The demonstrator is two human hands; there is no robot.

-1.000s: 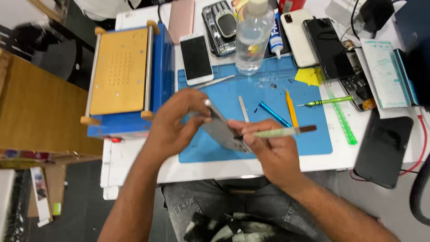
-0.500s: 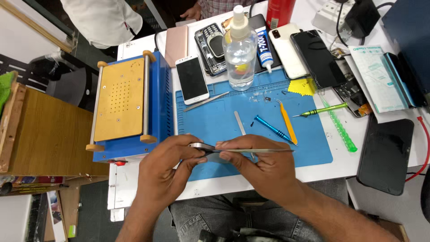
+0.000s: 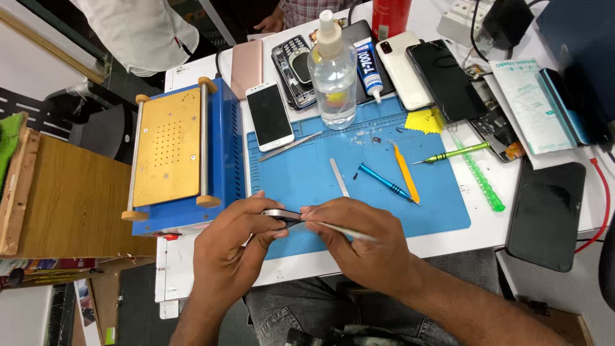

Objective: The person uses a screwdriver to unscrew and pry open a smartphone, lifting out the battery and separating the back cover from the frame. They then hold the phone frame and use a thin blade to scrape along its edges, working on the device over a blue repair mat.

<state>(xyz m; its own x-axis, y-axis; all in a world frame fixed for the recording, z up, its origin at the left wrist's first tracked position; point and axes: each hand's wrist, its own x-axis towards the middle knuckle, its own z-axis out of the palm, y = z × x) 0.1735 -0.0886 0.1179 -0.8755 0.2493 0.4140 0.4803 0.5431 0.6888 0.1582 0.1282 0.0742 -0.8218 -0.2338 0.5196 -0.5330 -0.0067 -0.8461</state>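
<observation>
My left hand (image 3: 232, 248) grips a flat silver-edged phone (image 3: 280, 214), held edge-on over the near edge of the blue work mat (image 3: 307, 179). My right hand (image 3: 359, 238) pinches a thin metal pry tool (image 3: 343, 230) whose tip meets the phone's edge. Most of the phone is hidden by my fingers.
On the mat lie a blue screwdriver (image 3: 382, 181), yellow tweezers (image 3: 405, 171), a metal strip (image 3: 339, 177) and a clear spray bottle (image 3: 332, 74). A blue heating machine (image 3: 176, 150) stands left. Several phones (image 3: 270, 115) lie at the back; a black phone (image 3: 546, 214) lies right. Another person's hand (image 3: 267, 24) is behind.
Both hands drew closer to me and lower in view. The phone went from tilted face-up to held edge-on, with the tool now at its edge.
</observation>
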